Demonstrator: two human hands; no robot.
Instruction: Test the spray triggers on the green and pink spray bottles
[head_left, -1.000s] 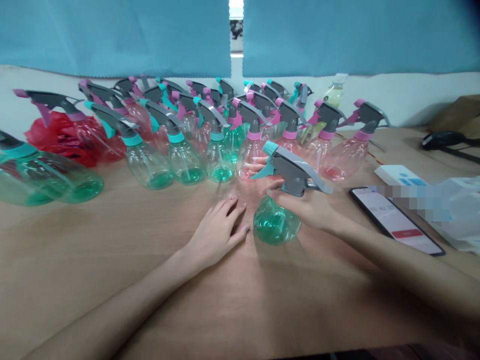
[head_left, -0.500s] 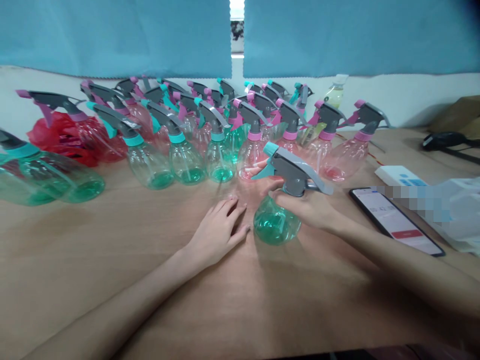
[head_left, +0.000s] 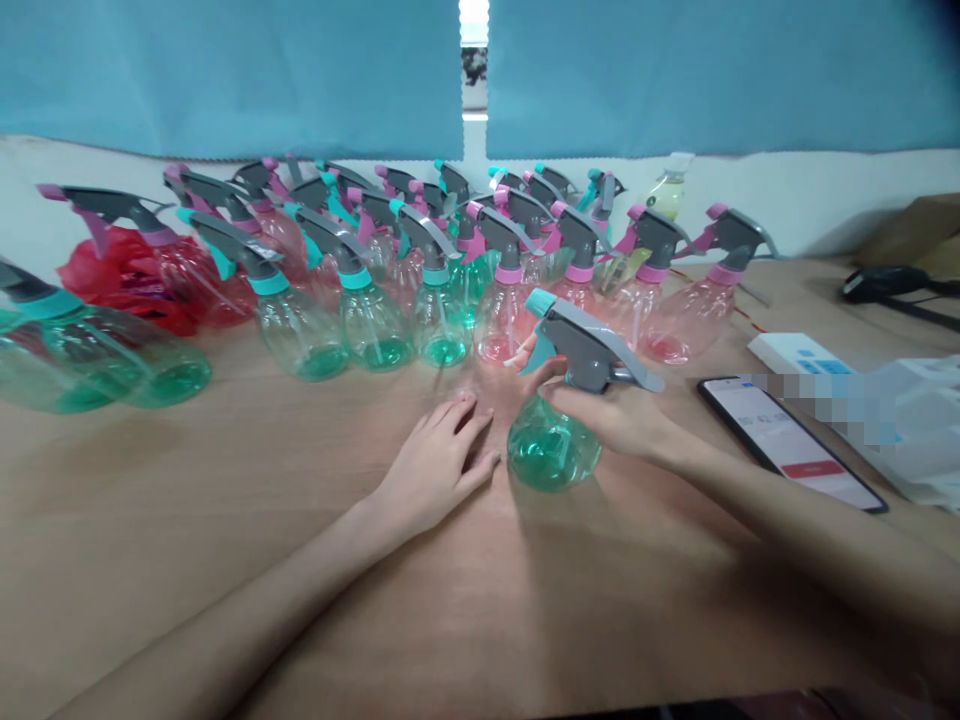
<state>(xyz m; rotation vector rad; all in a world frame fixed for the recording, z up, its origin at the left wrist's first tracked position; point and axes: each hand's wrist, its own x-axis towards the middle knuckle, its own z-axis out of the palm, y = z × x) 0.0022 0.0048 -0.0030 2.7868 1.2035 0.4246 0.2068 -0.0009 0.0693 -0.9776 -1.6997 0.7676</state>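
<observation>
Trigger now pulled in; R hand clamped round bottle, L hand spread, empty; prob. mid-squeeze, next needs finger let-up.

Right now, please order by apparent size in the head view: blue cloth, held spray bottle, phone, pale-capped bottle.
1. Blue cloth
2. Held spray bottle and phone: too close to rank; the bottle is partly covered
3. Pale-capped bottle
</observation>
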